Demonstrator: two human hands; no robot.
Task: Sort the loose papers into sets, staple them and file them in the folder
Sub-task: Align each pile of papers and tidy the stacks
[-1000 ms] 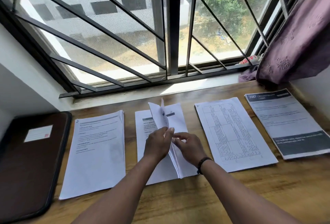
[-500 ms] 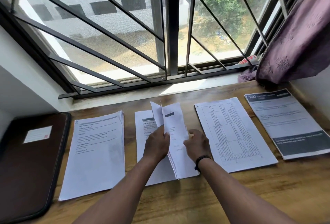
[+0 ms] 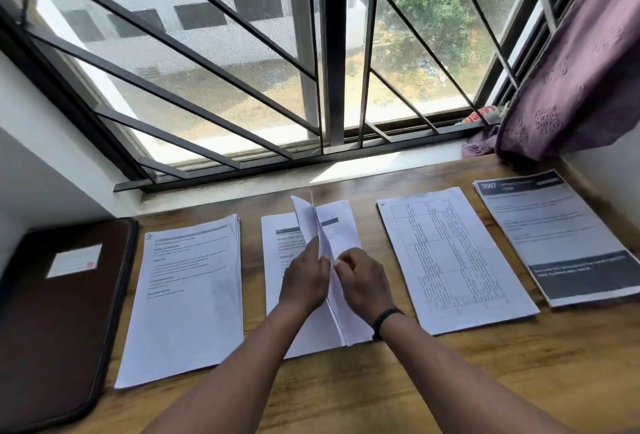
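Note:
Several paper piles lie in a row on the wooden desk (image 3: 450, 381). My left hand (image 3: 304, 281) and my right hand (image 3: 362, 283) meet over the second pile (image 3: 277, 260), both pinching its upper sheets (image 3: 337, 229), which stand lifted and fanned. Left of it lies a thick white pile (image 3: 187, 295). To the right are a sheet with a table grid (image 3: 450, 260) and a set with a dark header and footer (image 3: 554, 236). The dark brown zip folder (image 3: 52, 312) lies shut at the far left. No stapler is in view.
A barred window (image 3: 329, 52) and its sill run along the desk's far edge. A purple curtain (image 3: 581, 52) hangs at the right, with a small red packet (image 3: 479, 116) on the sill beside it. Bare wood shows along the desk's front.
My hands have kept leafing through the second pile. The raised sheets moved from spread right to upright again, and my right hand came back in toward my left.

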